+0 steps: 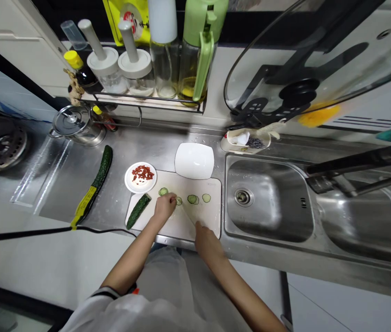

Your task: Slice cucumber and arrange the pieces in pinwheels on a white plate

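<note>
A white cutting board (pixel 181 221) lies on the steel counter beside the sink. My left hand (pixel 164 207) rests on it with fingers curled, pinching a small cucumber piece (pixel 178 201). My right hand (pixel 206 237) is closed round the handle of a pale-bladed knife (pixel 189 214), whose blade angles toward the left hand. Loose cucumber slices lie at the board's far edge: one (pixel 163 191) left of my hand and two (pixel 193 199) (pixel 206 198) to the right. A cut cucumber half (pixel 138 210) lies on the board's left end.
A whole cucumber (pixel 99 177) with a yellow label lies left of the board. A small plate of red berries (pixel 140 177) and a white square bowl (pixel 194 160) sit behind it. The sink (pixel 267 203) is to the right, a lidded pot (pixel 75 122) and a condiment rack (pixel 140 99) behind.
</note>
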`<state>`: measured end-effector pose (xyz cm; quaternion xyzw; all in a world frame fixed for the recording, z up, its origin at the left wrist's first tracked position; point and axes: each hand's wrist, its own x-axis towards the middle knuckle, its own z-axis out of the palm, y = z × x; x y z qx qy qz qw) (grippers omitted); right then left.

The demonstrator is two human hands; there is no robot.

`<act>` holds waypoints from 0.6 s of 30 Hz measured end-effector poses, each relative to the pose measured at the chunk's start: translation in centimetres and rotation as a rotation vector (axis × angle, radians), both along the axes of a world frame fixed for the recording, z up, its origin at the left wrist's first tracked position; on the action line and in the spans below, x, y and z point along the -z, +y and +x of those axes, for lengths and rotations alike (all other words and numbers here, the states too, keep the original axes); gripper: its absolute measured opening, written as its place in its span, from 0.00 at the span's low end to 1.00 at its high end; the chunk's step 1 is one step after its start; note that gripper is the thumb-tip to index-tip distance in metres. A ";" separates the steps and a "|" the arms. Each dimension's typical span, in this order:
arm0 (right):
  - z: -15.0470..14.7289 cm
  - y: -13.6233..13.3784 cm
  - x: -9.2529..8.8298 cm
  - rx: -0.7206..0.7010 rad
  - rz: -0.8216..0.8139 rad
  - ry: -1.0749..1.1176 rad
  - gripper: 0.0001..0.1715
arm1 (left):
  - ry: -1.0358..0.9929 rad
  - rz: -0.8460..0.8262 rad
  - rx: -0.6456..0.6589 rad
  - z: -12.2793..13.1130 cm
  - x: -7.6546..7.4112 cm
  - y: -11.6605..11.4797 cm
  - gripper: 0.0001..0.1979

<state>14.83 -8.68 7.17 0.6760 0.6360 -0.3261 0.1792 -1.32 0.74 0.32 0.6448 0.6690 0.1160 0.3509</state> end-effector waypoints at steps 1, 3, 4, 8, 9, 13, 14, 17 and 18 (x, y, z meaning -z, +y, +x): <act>0.0 0.1 0.0 -0.008 0.002 0.000 0.22 | -0.003 0.005 -0.011 0.0 0.1 -0.1 0.11; 0.0 0.2 0.1 -0.032 0.013 -0.004 0.22 | 0.000 0.010 -0.031 0.1 0.2 -0.2 0.11; 0.0 0.2 0.1 -0.042 0.018 -0.008 0.22 | 0.001 0.010 -0.042 0.1 0.3 -0.2 0.11; -0.1 0.5 0.0 -0.050 0.013 -0.012 0.23 | 0.008 -0.002 -0.074 0.2 0.4 -0.2 0.10; -0.1 0.6 0.0 -0.048 0.006 -0.013 0.23 | 0.009 -0.008 -0.075 0.2 0.4 -0.2 0.10; -0.1 0.9 -0.2 -0.040 -0.021 -0.019 0.24 | 0.018 -0.028 -0.088 0.3 0.4 -0.1 0.10; -0.1 0.9 -0.2 -0.038 -0.027 -0.018 0.25 | 0.019 -0.029 -0.090 0.3 0.4 -0.1 0.10; -0.2 1.0 -0.4 -0.031 -0.033 -0.011 0.24 | 0.009 -0.029 -0.089 0.2 0.4 -0.1 0.10; -0.2 1.0 -0.4 -0.028 -0.036 -0.009 0.24 | 0.008 -0.030 -0.091 0.2 0.4 -0.1 0.10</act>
